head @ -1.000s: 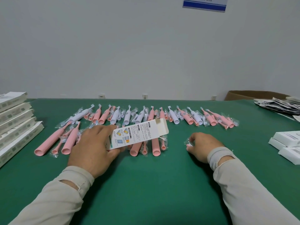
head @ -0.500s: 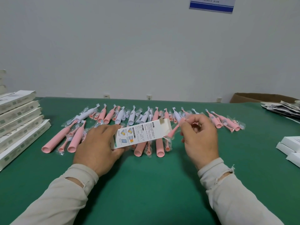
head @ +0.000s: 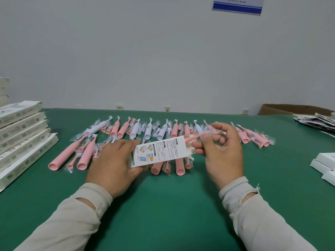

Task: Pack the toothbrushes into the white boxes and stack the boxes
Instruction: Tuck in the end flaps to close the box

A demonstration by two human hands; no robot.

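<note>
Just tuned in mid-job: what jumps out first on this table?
Centre stage, the left hand holds a printed white box while the right hand feeds a pink brush head into its open end. Behind them lie rows of pink and white toothbrushes; packed boxes are stacked at far left.

Evenly, softly lit from overhead; no glare. Faint shadows under both hands (head: 116, 163) on table (head: 172, 214). Slightly soft throughout; fingers (head: 199, 151) blurred. Wide-angle bending at 3 and 9 o'clock edges.
</note>
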